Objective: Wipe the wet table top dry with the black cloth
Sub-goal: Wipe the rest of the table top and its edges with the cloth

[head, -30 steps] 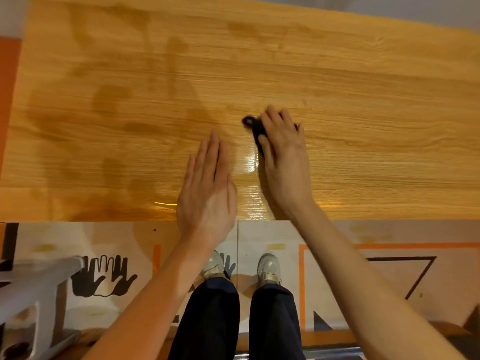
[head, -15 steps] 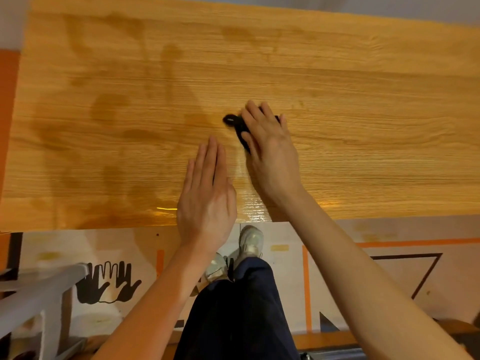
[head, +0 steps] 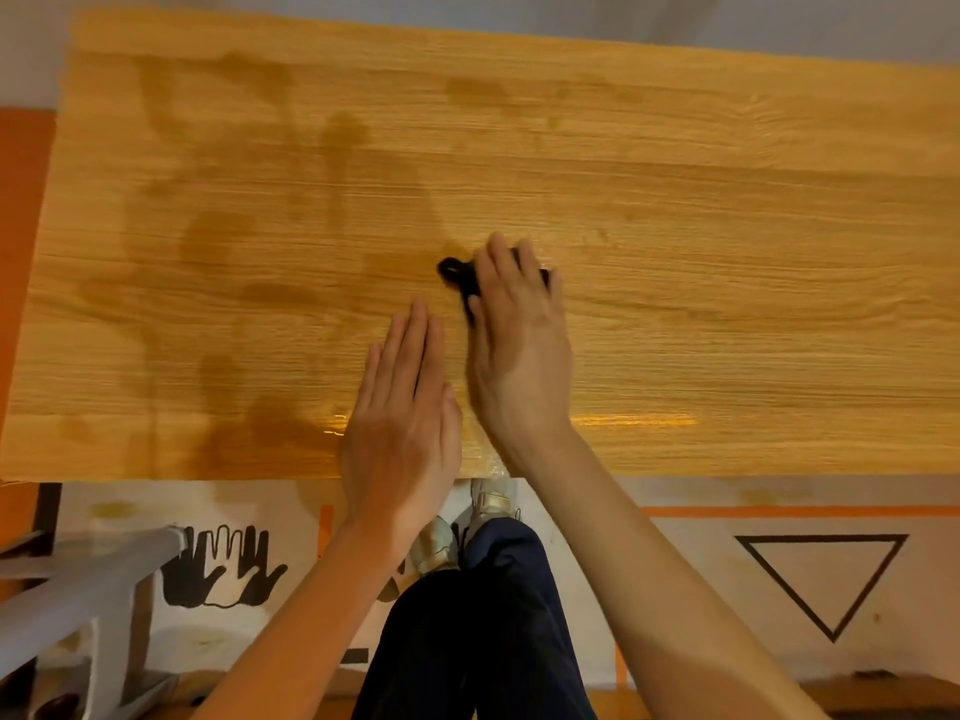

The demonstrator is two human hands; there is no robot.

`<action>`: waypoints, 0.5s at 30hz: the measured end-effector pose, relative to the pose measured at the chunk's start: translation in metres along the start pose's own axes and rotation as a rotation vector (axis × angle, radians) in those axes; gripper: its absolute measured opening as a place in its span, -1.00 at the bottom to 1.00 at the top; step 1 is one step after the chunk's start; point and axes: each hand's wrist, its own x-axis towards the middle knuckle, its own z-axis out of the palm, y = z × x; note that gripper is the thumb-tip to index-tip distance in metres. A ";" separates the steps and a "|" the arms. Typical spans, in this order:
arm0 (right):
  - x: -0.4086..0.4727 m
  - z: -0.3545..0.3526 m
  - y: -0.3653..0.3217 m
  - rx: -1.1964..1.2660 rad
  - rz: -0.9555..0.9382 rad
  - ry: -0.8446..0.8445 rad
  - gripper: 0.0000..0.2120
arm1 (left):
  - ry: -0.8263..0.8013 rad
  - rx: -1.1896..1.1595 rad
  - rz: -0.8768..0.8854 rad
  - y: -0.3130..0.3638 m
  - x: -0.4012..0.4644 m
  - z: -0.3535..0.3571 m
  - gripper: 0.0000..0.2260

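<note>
As we wipe, right hand (head: 519,350) presses the cloth (head: 460,275) flat | left hand (head: 402,407) flat, holding nothing, on counter (head: 727,252) | cloth soft, light, bunches: we'd press its middle

- The black cloth (head: 461,277) — a small, dark, bunched-up piece of fabric — lies flat on the surface near its middle, well away from every corner. Most of it is covered; a rounded loop of fabric sticks out toward the left edge, and a thin dark sliver shows on the right side.
- The surface (head: 727,226) is a light orange-brown wood-grain top with long horizontal grain. Its left half carries darker damp blotches and streaks, running from the far edge down to the near edge — the right half looks paler and more even. A glossy wet sheen glints along the near edge.
</note>
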 end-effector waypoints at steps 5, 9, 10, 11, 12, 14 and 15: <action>0.002 -0.049 0.067 -0.037 -0.037 -0.086 -0.62 | -0.071 0.025 -0.032 0.001 0.001 -0.002 -0.50; 0.012 -0.082 0.120 -0.043 0.239 0.041 -0.61 | -0.106 0.028 -0.041 0.000 0.003 -0.003 -0.49; 0.016 -0.077 0.114 -0.049 0.273 0.065 -0.62 | -0.113 0.029 -0.043 -0.001 0.004 -0.004 -0.49; 0.021 -0.069 0.102 -0.055 0.272 0.083 -0.62 | -0.119 0.023 -0.044 -0.001 0.004 -0.005 -0.49; 0.026 -0.057 0.085 -0.061 0.238 0.091 -0.62 | -0.124 0.005 -0.045 0.000 0.004 -0.006 -0.50; 0.036 -0.026 0.051 -0.078 0.117 0.072 -0.63 | -0.128 -0.077 -0.056 0.002 0.003 -0.009 -0.50; 0.041 -0.010 0.035 -0.087 0.060 0.052 -0.63 | -0.120 -0.124 -0.063 0.003 0.004 -0.011 -0.51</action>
